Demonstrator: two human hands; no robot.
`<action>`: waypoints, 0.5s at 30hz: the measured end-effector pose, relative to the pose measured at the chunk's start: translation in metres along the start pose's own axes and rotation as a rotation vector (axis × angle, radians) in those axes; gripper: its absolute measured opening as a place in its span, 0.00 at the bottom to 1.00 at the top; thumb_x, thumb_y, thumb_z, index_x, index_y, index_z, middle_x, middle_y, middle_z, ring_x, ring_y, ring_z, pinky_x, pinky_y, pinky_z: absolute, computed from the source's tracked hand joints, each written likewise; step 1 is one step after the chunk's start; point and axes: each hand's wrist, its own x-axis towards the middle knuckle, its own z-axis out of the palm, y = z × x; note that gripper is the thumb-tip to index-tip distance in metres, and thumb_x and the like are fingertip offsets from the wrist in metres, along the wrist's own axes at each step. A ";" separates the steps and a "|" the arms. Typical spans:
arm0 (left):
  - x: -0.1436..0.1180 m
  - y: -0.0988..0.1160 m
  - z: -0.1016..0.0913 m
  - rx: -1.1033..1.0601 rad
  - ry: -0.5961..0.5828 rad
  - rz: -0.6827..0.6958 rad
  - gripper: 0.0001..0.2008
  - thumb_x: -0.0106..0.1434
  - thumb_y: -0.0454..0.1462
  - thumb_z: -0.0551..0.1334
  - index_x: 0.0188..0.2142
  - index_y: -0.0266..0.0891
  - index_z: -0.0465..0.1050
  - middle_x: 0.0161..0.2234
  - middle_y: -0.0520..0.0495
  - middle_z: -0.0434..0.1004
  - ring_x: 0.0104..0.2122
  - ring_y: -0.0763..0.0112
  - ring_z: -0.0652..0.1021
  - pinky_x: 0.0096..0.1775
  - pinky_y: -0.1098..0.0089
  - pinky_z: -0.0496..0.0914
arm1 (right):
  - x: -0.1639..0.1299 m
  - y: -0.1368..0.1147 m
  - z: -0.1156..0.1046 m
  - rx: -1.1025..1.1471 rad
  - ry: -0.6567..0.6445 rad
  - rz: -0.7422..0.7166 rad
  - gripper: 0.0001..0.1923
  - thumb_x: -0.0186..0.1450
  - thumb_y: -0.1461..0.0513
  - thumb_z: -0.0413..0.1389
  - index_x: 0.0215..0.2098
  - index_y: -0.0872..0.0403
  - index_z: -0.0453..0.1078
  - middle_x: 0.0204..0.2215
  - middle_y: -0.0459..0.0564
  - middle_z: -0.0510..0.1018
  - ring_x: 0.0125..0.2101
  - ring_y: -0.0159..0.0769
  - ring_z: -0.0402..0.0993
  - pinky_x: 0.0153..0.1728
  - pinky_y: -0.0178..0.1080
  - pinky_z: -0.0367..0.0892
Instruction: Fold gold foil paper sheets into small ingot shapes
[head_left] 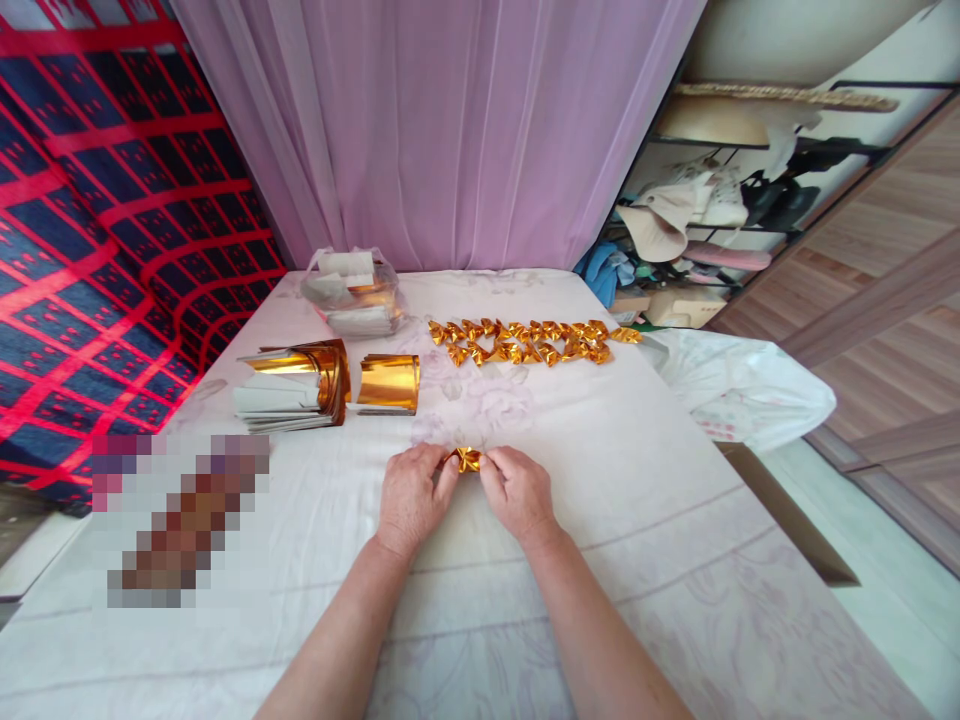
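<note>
Gold foil piece (469, 460): between the two hands near the middle of the table, pleats fanned at its centre; whether it touches the cloth cannot be told

Left hand (411, 495): thumb and fingers drawn in narrow, pinching the left end of the piece

Right hand (521, 490): likewise narrow, thumb and fingertips pinching the right end

Large sheet stack (281, 395): beyond the left hand and off to its left, loosely fanned, grey-white backs and gold faces showing

Small sheet stack (388, 384): just right of the large one, gold side up, slightly curved

Clear bag (319, 287): behind both stacks, with more sheets inside

Gold bows (517, 352): two rows beyond the hands, running rightward to the far right edge of the table

Tablecloth (630, 480): white with pale purple flowers, creased across; a pixelated patch (184, 525) covers part of the left side

Curtain (450, 130): light purple, hanging behind the table

Patterned cloth (112, 215): red and navy, draped at left

Shelves (682, 140): at right, holding a beige cap (656, 225) and shoes (724, 195)

White plastic bag (750, 385): beside the table's right edge
</note>
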 end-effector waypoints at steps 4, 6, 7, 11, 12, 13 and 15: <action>0.000 -0.001 0.002 0.047 0.044 -0.033 0.11 0.68 0.38 0.54 0.35 0.39 0.75 0.31 0.46 0.78 0.34 0.64 0.77 0.37 0.66 0.66 | 0.000 -0.002 -0.003 0.020 0.007 0.024 0.16 0.68 0.59 0.46 0.25 0.53 0.67 0.22 0.45 0.74 0.26 0.30 0.69 0.31 0.32 0.55; 0.000 -0.002 0.002 0.062 0.059 -0.057 0.11 0.68 0.38 0.54 0.35 0.40 0.75 0.32 0.46 0.78 0.33 0.64 0.77 0.37 0.66 0.67 | 0.000 -0.003 -0.004 0.013 0.005 0.007 0.16 0.67 0.60 0.47 0.22 0.52 0.65 0.20 0.44 0.72 0.24 0.30 0.68 0.30 0.33 0.54; 0.001 -0.002 0.003 0.062 0.060 -0.063 0.11 0.68 0.38 0.54 0.35 0.40 0.75 0.32 0.46 0.78 0.33 0.64 0.77 0.37 0.66 0.67 | 0.000 -0.003 -0.004 0.010 0.003 -0.009 0.17 0.67 0.60 0.47 0.21 0.52 0.64 0.19 0.44 0.72 0.24 0.30 0.67 0.29 0.33 0.54; 0.001 -0.004 0.003 0.024 0.057 -0.057 0.11 0.68 0.39 0.54 0.37 0.40 0.75 0.33 0.46 0.79 0.34 0.63 0.78 0.37 0.66 0.68 | 0.000 -0.003 -0.003 -0.019 0.011 -0.059 0.16 0.66 0.62 0.48 0.21 0.53 0.65 0.20 0.44 0.72 0.24 0.29 0.68 0.29 0.33 0.53; 0.002 -0.004 0.003 0.004 0.057 -0.051 0.11 0.68 0.40 0.54 0.38 0.40 0.75 0.33 0.46 0.79 0.34 0.63 0.78 0.37 0.66 0.68 | -0.001 -0.002 -0.003 -0.035 0.020 -0.057 0.16 0.66 0.62 0.48 0.21 0.53 0.65 0.20 0.44 0.73 0.24 0.29 0.68 0.29 0.33 0.53; 0.002 -0.005 0.003 -0.019 0.060 -0.045 0.12 0.68 0.41 0.54 0.38 0.40 0.75 0.34 0.46 0.79 0.34 0.63 0.78 0.37 0.66 0.68 | -0.001 -0.001 -0.002 -0.055 0.037 -0.049 0.16 0.66 0.62 0.48 0.21 0.52 0.65 0.20 0.44 0.72 0.24 0.29 0.67 0.29 0.33 0.53; 0.002 -0.006 0.003 -0.072 0.074 -0.036 0.14 0.68 0.44 0.54 0.38 0.40 0.75 0.33 0.45 0.79 0.33 0.64 0.78 0.37 0.66 0.69 | -0.001 0.001 -0.001 -0.096 0.084 -0.024 0.16 0.67 0.61 0.49 0.21 0.52 0.66 0.19 0.43 0.72 0.23 0.29 0.67 0.29 0.33 0.53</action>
